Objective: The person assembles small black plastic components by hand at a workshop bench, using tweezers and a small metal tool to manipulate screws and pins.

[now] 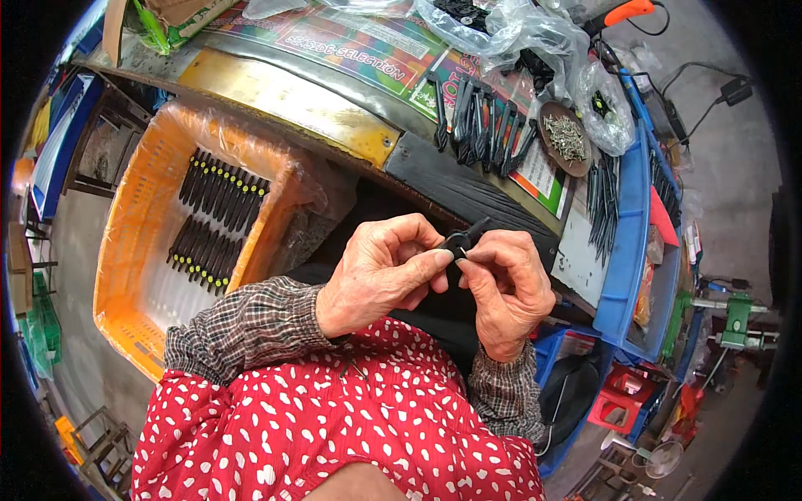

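Above my lap, my left hand (386,265) pinches a small black plastic part (457,240) with a rounded, ring-like end and a short arm pointing up to the right. My right hand (506,288) is closed at the same part, its thumb and fingertip meeting against it. Something tiny and light shows at the right fingertips, too small to name. Fingers cover much of the black part. On the bench beyond, long slim black pieces (474,123) lie in a bunch. Beside them sits a round brown dish (578,159) of small metal screws.
An orange plastic crate (125,250), lined with clear film, holds two rows of black pieces with yellow-green dots at my left. The bench edge (292,104) curves ahead. More black pieces (601,204) and a blue tray (622,288) are at right, with clear plastic bags (543,42) behind.
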Demonstrator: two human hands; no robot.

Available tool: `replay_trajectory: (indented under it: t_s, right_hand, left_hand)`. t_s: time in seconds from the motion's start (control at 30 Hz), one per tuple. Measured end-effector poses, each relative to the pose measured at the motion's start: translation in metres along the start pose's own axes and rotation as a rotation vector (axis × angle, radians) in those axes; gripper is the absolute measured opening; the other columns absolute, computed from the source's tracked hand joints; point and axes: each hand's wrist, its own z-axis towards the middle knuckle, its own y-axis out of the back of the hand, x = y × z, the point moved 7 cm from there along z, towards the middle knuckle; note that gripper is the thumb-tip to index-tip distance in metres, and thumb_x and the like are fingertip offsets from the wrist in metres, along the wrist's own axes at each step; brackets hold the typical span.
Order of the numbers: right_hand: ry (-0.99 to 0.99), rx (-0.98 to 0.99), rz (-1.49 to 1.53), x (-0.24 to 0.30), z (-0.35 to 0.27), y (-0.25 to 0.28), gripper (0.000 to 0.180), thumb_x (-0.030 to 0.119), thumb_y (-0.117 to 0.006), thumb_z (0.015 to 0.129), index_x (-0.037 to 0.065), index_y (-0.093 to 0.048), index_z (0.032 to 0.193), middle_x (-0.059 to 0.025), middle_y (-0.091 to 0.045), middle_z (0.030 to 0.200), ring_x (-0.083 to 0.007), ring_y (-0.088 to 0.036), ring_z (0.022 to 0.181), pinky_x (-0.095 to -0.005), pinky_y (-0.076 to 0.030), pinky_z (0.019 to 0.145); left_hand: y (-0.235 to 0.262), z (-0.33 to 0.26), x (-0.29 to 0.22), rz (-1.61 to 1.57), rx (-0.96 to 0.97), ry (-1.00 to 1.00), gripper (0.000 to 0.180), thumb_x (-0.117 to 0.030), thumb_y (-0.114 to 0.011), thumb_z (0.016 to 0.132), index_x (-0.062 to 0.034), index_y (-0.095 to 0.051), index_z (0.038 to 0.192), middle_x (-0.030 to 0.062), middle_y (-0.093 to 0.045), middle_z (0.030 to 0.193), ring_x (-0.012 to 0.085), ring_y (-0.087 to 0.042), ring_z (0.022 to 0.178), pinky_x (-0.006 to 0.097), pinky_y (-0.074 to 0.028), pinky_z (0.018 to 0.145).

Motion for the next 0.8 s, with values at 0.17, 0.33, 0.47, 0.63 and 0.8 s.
replay_trajectory:
  t_s: [0.17,0.33,0.47,0.63,0.8]
  right_hand:
    - [0.036,-0.023,-0.035,0.003,-0.002,-0.003,0.017,-0.005,-0.072,0.071,0.000,-0.063,0.084,-0.0090,-0.061,0.082,-0.0158,-0.058,0.068,-0.0249,-0.045,0.057]
    - [0.096,-0.055,-0.117,0.010,-0.005,-0.007,0.017,-0.003,-0.073,0.072,0.000,-0.063,0.085,-0.0098,-0.061,0.082,-0.0174,-0.059,0.068,-0.0263,-0.047,0.057]
    - [0.163,-0.057,-0.142,0.009,-0.005,-0.009,0.016,-0.006,-0.070,0.074,-0.003,-0.062,0.087,-0.0108,-0.059,0.085,-0.0156,-0.059,0.066,-0.0246,-0.048,0.056]
    - [0.189,-0.039,-0.149,0.010,-0.002,-0.015,0.014,-0.009,-0.067,0.077,-0.005,-0.060,0.089,-0.0111,-0.057,0.088,-0.0128,-0.059,0.064,-0.0227,-0.050,0.054]
    - [0.074,-0.064,-0.112,0.003,-0.003,-0.016,0.014,-0.003,-0.072,0.074,0.000,-0.062,0.083,-0.0098,-0.060,0.082,-0.0166,-0.059,0.070,-0.0269,-0.049,0.060]
  left_hand:
    - [0.001,-0.004,-0.001,0.052,-0.001,-0.039,0.012,-0.012,-0.059,0.092,-0.0014,-0.056,0.098,0.0045,-0.064,0.073,0.0037,-0.051,0.051,0.016,-0.037,0.044]
    - [0.002,-0.008,-0.008,0.138,-0.081,-0.162,0.010,-0.009,-0.060,0.090,0.0007,-0.058,0.090,0.0030,-0.063,0.068,0.0028,-0.051,0.051,0.018,-0.039,0.044]
    - [0.001,-0.011,-0.013,0.299,-0.154,-0.275,0.009,-0.006,-0.061,0.088,0.0019,-0.058,0.089,0.0047,-0.063,0.069,0.0047,-0.056,0.057,0.020,-0.044,0.048]
    - [0.005,-0.014,-0.016,0.426,-0.234,-0.361,0.008,-0.002,-0.061,0.086,0.0037,-0.057,0.090,0.0071,-0.064,0.073,0.0072,-0.062,0.069,0.023,-0.050,0.059]
    - [0.006,-0.015,-0.015,0.312,-0.234,-0.331,0.007,0.000,-0.060,0.087,0.0040,-0.057,0.091,0.0075,-0.065,0.075,0.0070,-0.062,0.070,0.023,-0.051,0.061]
